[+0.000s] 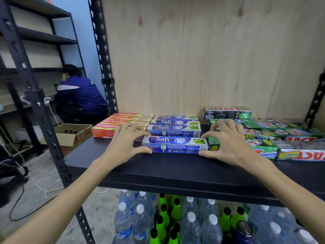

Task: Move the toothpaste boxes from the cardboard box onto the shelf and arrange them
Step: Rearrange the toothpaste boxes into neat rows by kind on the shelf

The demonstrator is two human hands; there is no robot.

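Note:
A blue Safi toothpaste box point(175, 144) lies flat on the black shelf point(175, 171), in front of a row of more Safi boxes point(174, 128). My left hand point(125, 144) grips its left end and my right hand point(226, 143) grips its right end, thumbs at the front edge. Red Colgate boxes point(121, 123) are lined up to the left. Green and silver Zact boxes point(284, 138) lie to the right, one standing on edge point(227, 113) at the back. An open cardboard box point(70, 134) sits on the floor at the left.
A plywood back panel point(202, 59) closes the shelf behind. Water bottles point(140, 221) and green bottles point(163, 217) stand on the level below. Black uprights point(103, 55) frame the shelf. A person in a blue jacket point(79, 97) crouches at the left by another rack, with cables on the floor.

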